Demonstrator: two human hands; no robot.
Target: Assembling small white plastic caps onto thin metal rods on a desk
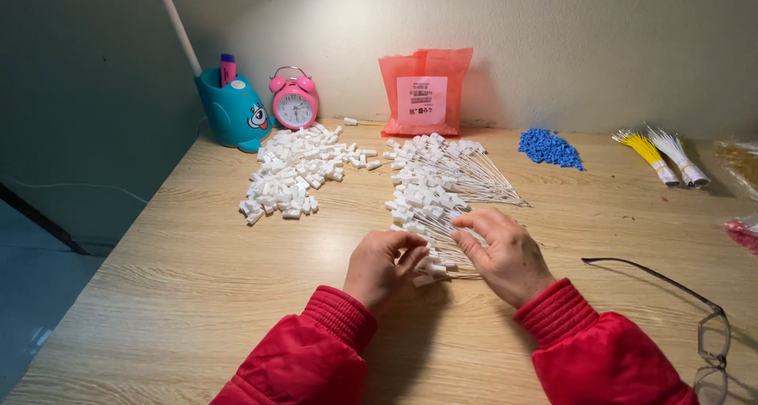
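Fingers of my left hand (382, 268) and right hand (505, 255) pinched light, stiff white wired connectors (433, 261), best gripped by their plastic heads, with loose white housings (288, 172) at ten o'clock.

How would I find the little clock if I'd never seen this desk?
Look along the back wall to the desk's far left corner, where a teal pen holder stands. The clock stands right beside it, left of the orange bag. It is the only round pink thing, with two bells on top and a white face.
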